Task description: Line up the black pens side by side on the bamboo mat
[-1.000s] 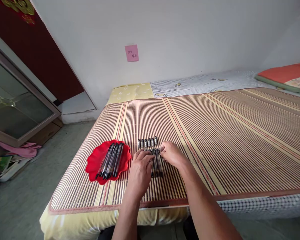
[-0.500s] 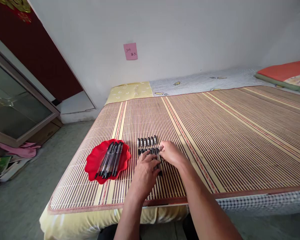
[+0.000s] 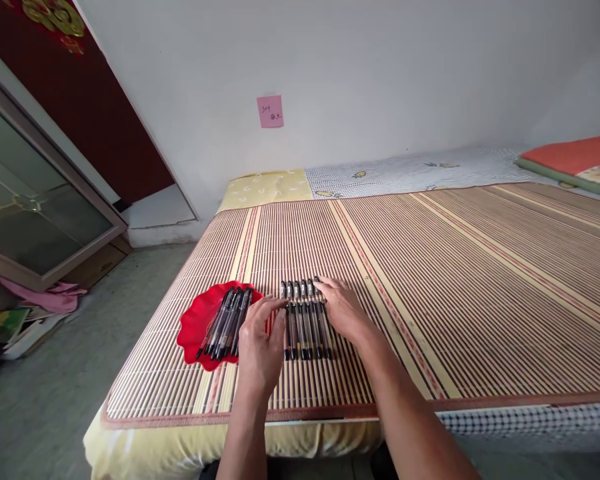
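Several clear-barrelled pens [image 3: 306,331] with black ends lie side by side in an upright row on the striped mat. My left hand [image 3: 263,337] is at the row's left side, thumb and fingers apart, fingertips beside the leftmost pen and partly covering it. At the other side, my right hand [image 3: 344,308] rests against the rightmost pen with its fingers stretched toward the pen's upper end. A red scalloped plate [image 3: 194,328] holds a bundle of similar pens [image 3: 225,323], and my left hand hides part of its right rim.
The slatted mat [image 3: 430,280] covers a bed, whose front edge [image 3: 330,417] is close to me. Folded orange bedding [image 3: 570,153] lies at the far right. A pink note [image 3: 270,112] is stuck on the wall. A glass-panelled door [image 3: 35,193] stands at left.
My left hand has lifted off the pens and moved left to the row's side, uncovering their barrels. My right hand has shifted to the upper right of the row. The view has tilted slightly.
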A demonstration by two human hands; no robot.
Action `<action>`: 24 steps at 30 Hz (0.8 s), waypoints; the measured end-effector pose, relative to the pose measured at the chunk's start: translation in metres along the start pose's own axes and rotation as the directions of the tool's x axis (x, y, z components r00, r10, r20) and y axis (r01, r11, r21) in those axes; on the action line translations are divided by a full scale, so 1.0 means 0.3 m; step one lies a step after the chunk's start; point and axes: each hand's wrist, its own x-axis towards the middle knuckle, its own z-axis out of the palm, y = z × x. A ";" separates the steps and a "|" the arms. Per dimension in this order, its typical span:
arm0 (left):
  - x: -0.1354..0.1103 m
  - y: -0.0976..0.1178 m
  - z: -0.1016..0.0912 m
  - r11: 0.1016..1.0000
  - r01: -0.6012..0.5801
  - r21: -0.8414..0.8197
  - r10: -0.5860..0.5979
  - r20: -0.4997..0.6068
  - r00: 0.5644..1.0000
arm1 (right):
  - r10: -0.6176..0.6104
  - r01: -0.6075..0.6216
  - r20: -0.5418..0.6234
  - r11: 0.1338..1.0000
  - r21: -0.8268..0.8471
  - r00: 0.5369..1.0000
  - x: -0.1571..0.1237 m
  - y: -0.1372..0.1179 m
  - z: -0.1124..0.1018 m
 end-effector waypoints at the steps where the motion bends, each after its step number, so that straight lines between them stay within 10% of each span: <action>1: 0.000 0.001 -0.001 1.000 0.004 -0.003 -0.004 -0.005 1.000 | -0.004 0.005 0.016 1.000 -0.012 1.000 0.003 0.004 0.007; 24: -0.004 -0.035 0.013 0.998 -0.037 0.048 0.038 -0.006 0.999 | -0.009 0.009 0.002 0.999 0.038 1.000 -0.004 0.007 0.017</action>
